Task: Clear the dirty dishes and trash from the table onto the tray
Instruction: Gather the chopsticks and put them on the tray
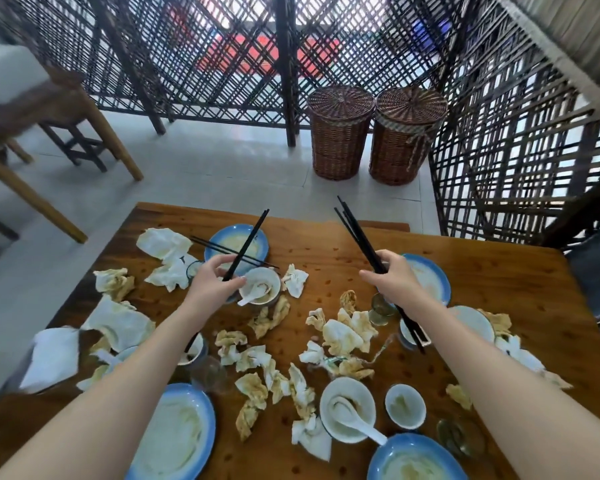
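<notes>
My left hand [212,279] pinches a pair of black chopsticks [248,242] above a small white bowl with a spoon [261,286]. My right hand [390,276] grips a bundle of black chopsticks [357,233] that points up and away. Another pair of chopsticks [215,247] lies across a blue-rimmed plate [237,241] at the far left. Crumpled stained napkins [343,336] are strewn over the wooden table [499,271]. Nearer me stand a white bowl with a spoon [347,408], a small cup [405,405] and two blue-rimmed plates [174,434]. No tray is in view.
More plates [430,277] and glass cups [381,306] sit on the right side behind my right arm. Two lidded wicker baskets [340,133] stand on the floor beyond the table, by a dark lattice screen. A wooden chair [49,109] is at the far left.
</notes>
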### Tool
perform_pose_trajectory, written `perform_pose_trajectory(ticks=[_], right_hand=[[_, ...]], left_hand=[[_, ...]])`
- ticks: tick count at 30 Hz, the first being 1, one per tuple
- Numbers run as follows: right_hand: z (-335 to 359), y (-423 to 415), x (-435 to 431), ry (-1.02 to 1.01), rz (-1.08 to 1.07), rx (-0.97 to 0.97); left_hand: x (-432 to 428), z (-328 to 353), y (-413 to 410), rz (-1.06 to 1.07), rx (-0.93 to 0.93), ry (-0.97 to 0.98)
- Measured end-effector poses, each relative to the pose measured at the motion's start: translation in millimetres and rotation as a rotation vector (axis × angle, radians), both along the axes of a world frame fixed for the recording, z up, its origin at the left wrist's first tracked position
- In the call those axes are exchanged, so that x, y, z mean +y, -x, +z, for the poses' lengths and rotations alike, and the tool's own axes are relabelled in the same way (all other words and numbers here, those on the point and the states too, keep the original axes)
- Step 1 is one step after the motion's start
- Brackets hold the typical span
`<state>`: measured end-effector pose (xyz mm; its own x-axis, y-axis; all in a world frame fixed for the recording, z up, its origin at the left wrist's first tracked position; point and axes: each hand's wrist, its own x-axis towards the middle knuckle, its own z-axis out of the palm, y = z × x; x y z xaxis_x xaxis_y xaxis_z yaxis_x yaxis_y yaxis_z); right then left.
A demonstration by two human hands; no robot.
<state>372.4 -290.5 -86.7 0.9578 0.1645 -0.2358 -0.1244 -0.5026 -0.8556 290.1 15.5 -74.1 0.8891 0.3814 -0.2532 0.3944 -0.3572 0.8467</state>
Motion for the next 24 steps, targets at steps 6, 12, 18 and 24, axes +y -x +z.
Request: perform_pose_trajectory(ticks=[6,12,18,24], right_hand=[[-5,19,39,-0.012,-0.03,0.022],[-3,23,79,-0.002,-0.058,0.046],[-4,20,106,-0.03,-0.101,0.062],[-13,14,105,-0.031,-0.18,0.08]], left_hand=[[36,-8,-4,-0.065,0.021,-0.034],[73,-15,-17,-0.133,0.068,-0.125],[94,-27,-51,-0.226,0.064,-0.216],[107,-47,-95,-0.342,0.073,-0.3]])
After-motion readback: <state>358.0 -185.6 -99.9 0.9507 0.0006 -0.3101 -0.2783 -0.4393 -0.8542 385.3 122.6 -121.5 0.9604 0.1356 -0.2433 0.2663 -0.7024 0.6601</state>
